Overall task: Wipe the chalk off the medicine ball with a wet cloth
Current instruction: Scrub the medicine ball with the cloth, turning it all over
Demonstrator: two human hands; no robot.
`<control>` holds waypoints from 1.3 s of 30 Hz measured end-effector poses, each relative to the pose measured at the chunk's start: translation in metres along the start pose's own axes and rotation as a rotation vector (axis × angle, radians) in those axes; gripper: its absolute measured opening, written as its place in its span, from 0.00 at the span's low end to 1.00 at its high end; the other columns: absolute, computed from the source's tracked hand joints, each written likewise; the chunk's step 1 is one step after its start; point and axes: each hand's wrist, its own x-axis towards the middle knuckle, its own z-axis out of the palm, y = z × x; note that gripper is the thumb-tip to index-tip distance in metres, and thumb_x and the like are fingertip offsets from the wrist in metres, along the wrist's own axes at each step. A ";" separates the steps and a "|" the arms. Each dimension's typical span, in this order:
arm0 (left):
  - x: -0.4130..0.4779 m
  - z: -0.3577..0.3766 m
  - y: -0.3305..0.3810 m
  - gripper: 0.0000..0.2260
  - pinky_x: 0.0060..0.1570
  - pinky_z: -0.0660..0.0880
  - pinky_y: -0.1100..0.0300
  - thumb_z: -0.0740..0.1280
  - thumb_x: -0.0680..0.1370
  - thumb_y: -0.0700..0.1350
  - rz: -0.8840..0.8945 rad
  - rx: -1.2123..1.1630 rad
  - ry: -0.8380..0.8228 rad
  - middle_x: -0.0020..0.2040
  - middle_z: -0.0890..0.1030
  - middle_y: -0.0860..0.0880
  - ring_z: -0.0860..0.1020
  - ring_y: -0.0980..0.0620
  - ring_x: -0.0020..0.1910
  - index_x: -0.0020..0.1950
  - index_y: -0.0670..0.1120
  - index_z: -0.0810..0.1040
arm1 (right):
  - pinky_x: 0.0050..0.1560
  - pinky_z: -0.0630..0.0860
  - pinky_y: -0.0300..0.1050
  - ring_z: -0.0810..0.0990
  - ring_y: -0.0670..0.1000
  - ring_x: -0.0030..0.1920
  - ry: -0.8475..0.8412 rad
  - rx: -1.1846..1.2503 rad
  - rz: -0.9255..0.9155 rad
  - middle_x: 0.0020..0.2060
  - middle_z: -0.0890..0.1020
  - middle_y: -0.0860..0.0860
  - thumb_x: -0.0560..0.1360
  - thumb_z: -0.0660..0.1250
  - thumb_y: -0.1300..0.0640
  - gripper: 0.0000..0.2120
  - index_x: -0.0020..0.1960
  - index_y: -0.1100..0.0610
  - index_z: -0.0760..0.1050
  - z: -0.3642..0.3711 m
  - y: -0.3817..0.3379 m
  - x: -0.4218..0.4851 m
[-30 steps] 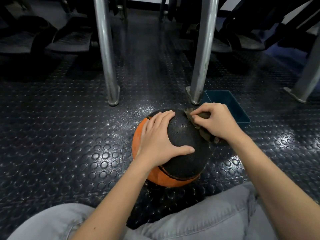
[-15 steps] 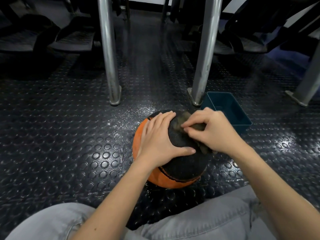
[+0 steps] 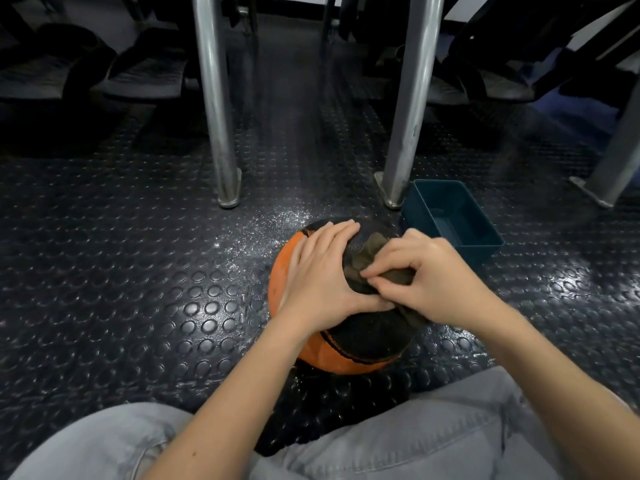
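One medicine ball (image 3: 363,341) on the floor (image 3: 138,271), dead ahead of both hands; round, no long axis. Left hand (image 3: 318,271) flat on ball's upper left, fingers straight, steadying. Right hand (image 3: 433,282) on ball's top, clenched round one dark cloth (image 3: 367,254). Beyond ball: chalk dust (image 3: 270,230) far-left, one teal bin (image 3: 453,216) far-right.

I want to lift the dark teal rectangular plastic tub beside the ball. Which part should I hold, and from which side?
Probably pinch the right long rim of the dark teal rectangular plastic tub, coming from above on its right. It stands open-topped with thin upright walls and no visible handles, while the orange-and-black medicine ball and a steel post crowd its left side.
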 end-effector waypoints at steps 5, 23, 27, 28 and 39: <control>0.003 0.002 0.004 0.48 0.73 0.44 0.58 0.73 0.63 0.67 0.023 0.043 -0.034 0.75 0.56 0.60 0.49 0.58 0.75 0.76 0.54 0.55 | 0.50 0.69 0.34 0.74 0.43 0.40 0.067 -0.043 0.118 0.40 0.83 0.46 0.69 0.73 0.62 0.07 0.44 0.52 0.84 -0.013 0.022 0.033; 0.013 -0.007 -0.019 0.48 0.72 0.49 0.59 0.60 0.55 0.75 0.006 -0.024 0.001 0.72 0.62 0.62 0.57 0.61 0.71 0.73 0.58 0.62 | 0.51 0.71 0.36 0.80 0.49 0.49 0.202 0.022 0.484 0.43 0.83 0.48 0.72 0.71 0.61 0.06 0.48 0.55 0.83 -0.004 0.055 0.029; 0.012 -0.012 -0.035 0.47 0.64 0.50 0.69 0.62 0.55 0.74 0.000 -0.095 0.072 0.65 0.64 0.64 0.60 0.64 0.66 0.71 0.55 0.66 | 0.51 0.70 0.34 0.77 0.45 0.45 0.187 0.137 0.146 0.40 0.80 0.41 0.70 0.73 0.61 0.07 0.45 0.50 0.83 0.005 0.017 0.035; 0.012 -0.013 -0.037 0.47 0.64 0.51 0.68 0.63 0.55 0.73 -0.006 -0.120 0.061 0.64 0.64 0.65 0.60 0.65 0.65 0.71 0.55 0.66 | 0.51 0.69 0.35 0.77 0.45 0.45 0.149 0.145 0.131 0.40 0.79 0.41 0.70 0.73 0.60 0.07 0.45 0.50 0.83 0.009 0.014 0.036; 0.009 -0.016 -0.038 0.41 0.67 0.51 0.64 0.65 0.55 0.73 0.078 -0.138 0.022 0.63 0.62 0.70 0.59 0.68 0.63 0.65 0.63 0.62 | 0.49 0.71 0.35 0.77 0.43 0.42 0.209 0.142 0.193 0.37 0.79 0.42 0.70 0.73 0.61 0.05 0.44 0.52 0.84 0.002 0.021 0.040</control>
